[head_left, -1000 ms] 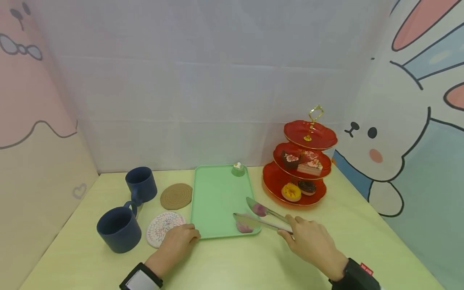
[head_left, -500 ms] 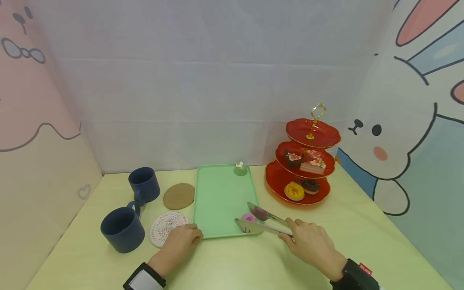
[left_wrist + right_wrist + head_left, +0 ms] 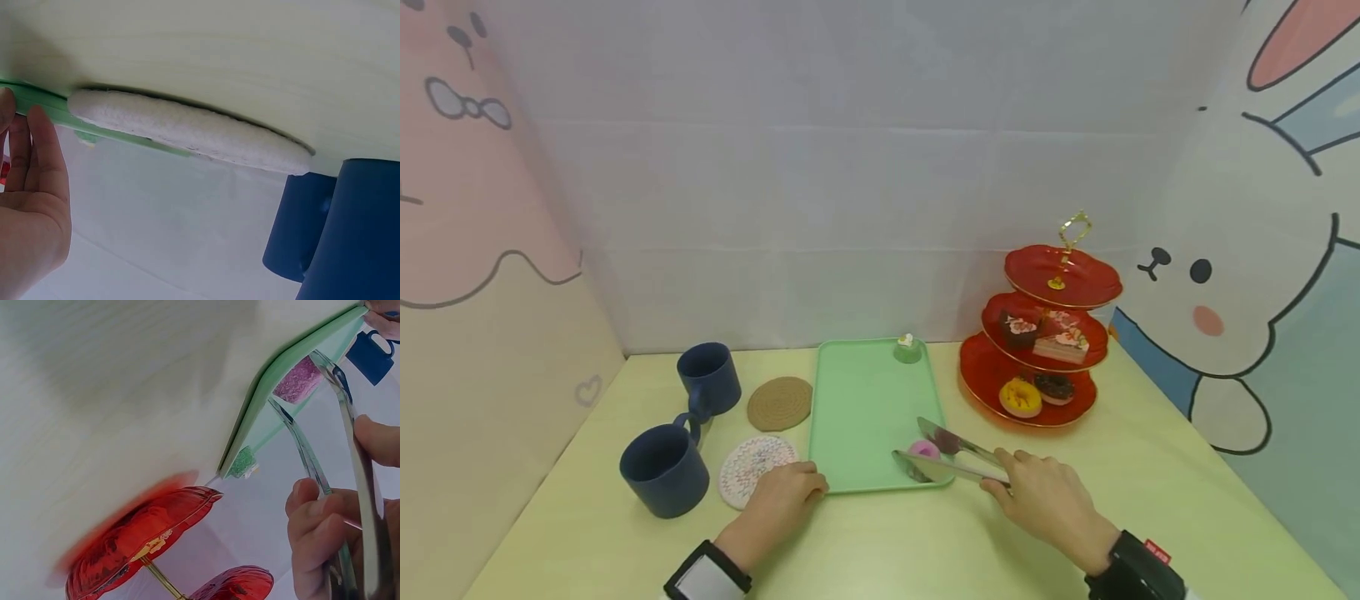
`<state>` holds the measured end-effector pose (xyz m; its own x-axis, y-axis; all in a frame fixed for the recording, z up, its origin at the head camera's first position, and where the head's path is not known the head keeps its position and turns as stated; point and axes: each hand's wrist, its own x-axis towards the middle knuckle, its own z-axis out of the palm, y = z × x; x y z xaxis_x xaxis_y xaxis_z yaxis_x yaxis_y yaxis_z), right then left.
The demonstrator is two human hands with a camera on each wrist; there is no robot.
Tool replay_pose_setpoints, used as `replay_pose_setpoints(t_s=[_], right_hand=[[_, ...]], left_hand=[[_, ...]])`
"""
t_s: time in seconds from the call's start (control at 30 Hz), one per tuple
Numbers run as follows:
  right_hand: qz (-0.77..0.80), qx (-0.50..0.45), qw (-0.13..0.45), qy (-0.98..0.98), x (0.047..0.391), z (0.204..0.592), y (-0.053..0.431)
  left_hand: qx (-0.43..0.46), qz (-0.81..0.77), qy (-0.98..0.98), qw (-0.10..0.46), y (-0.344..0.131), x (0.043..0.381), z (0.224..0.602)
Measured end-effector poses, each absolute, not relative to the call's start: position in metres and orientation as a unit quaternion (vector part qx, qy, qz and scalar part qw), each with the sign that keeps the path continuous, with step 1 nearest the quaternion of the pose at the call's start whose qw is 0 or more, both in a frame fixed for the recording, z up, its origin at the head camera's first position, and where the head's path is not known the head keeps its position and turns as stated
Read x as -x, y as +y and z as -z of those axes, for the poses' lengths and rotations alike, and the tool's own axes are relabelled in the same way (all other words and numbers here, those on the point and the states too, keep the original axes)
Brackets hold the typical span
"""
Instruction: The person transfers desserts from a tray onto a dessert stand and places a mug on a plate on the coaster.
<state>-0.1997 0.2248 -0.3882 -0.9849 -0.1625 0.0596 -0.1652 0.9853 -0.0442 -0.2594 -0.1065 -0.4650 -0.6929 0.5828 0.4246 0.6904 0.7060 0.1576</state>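
Note:
My left hand pinches the front left corner of a light green tray; in the left wrist view the thumb and fingers meet at its edge. Metal serving tongs are gripped in my right hand. Their spread arms reach over the tray's front right part, one on either side of a small pink-purple cake. In the right wrist view this speckled cake sits on the tray, one tong tip right at its side. A small green cake stands in the tray's back right corner.
A red three-tier stand with cakes and doughnuts stands at the back right. Left of the tray lie a woven brown coaster and a white patterned coaster. Two dark blue mugs stand farther left. A white sheet hangs behind.
The pink-purple cake, hidden a second ago, now shows between the tong arms. The head view has turned slightly left, so everything sits farther right in it. My left hand stays on the tray corner.

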Motion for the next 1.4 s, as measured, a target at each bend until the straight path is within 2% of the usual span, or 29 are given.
replay_pose_setpoints(t_s=[0.43,0.67,0.97,1.17,1.4], right_hand=[[-0.017,-0.09,0.036,-0.995,0.197,0.385,0.229],[0.004,-0.12,0.073,-0.99,0.195,0.387,0.228],[0.015,-0.113,0.085,-0.99,0.194,0.385,0.234],[0.016,-0.104,0.078,-0.991,0.195,0.37,0.24],[0.032,-0.095,0.086,-0.991,0.196,0.332,0.253]], left_hand=[[0.357,0.156,-0.901,0.191,-0.103,0.261,0.463],[0.349,0.158,-0.904,0.187,-0.104,0.26,0.459],[0.351,0.16,-0.905,0.179,-0.103,0.261,0.46],[0.351,0.158,-0.904,0.184,-0.103,0.26,0.46],[0.348,0.159,-0.906,0.184,-0.106,0.258,0.464]])
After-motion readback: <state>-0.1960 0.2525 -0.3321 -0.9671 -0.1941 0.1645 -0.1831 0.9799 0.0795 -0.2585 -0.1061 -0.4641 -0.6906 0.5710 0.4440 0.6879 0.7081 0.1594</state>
